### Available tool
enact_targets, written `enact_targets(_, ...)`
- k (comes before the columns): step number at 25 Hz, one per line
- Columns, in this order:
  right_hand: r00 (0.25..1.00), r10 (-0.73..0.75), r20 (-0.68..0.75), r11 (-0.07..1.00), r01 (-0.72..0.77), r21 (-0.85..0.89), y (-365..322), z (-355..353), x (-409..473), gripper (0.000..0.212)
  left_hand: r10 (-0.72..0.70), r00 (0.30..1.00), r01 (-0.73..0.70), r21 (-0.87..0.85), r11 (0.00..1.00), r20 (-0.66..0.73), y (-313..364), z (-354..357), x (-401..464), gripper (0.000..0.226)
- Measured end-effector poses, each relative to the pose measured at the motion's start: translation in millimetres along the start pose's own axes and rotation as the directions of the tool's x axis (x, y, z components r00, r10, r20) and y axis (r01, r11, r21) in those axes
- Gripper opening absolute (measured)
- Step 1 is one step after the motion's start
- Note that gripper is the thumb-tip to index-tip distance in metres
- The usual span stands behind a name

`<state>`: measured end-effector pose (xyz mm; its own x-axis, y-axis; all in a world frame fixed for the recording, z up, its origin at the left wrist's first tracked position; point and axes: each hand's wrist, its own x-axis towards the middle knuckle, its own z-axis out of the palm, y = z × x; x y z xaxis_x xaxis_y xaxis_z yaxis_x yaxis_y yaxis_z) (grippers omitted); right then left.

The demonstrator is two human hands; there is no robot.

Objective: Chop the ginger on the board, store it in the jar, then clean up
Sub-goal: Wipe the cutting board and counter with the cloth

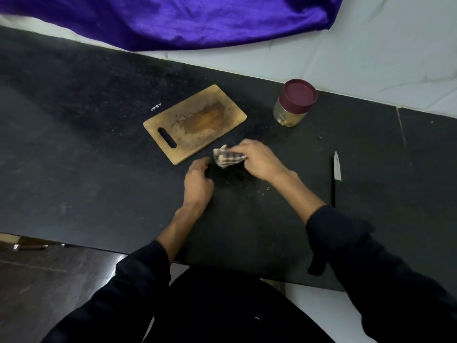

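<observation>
A wooden chopping board with a handle slot and a brown stain lies on the black counter. Behind it to the right stands a clear jar with a maroon lid screwed on and pale pieces inside. My right hand grips a bunched checked cloth on the counter, just off the board's near corner. Close to the left of the cloth, my left hand rests on the counter with its fingers curled and nothing visible in them. A knife lies to the right, blade pointing away.
Small pale crumbs dot the counter near my right wrist. A purple cloth hangs over the white tiled wall at the back. The counter's front edge runs just in front of my body, with floor beyond it on the left.
</observation>
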<state>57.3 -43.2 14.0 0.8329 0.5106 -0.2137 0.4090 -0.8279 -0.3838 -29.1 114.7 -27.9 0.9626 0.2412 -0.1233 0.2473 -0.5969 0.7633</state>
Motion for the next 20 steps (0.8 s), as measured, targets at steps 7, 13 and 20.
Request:
enact_targets(7, 0.952, -0.19, 0.239, 0.958, 0.233, -0.167, 41, 16, -64, 0.041, 0.039, 0.999, -0.039, 0.02, 0.999, 0.005, -3, -1, -7, 0.059)
enact_targets(13, 0.998, 0.061, -0.006, 0.998, -0.061, -0.016, 77, -37, -21, 0.053, 0.158, 0.984, -0.167, 0.111, 0.98, 0.086, 15, 15, -11, 0.059)
enact_targets(20, 0.987, 0.118, 0.105, 0.991, -0.111, -0.071, 61, 13, -87, 0.055, 0.222, 0.961, -0.243, 0.123, 0.962, 0.166, 30, 33, -11, 0.062)
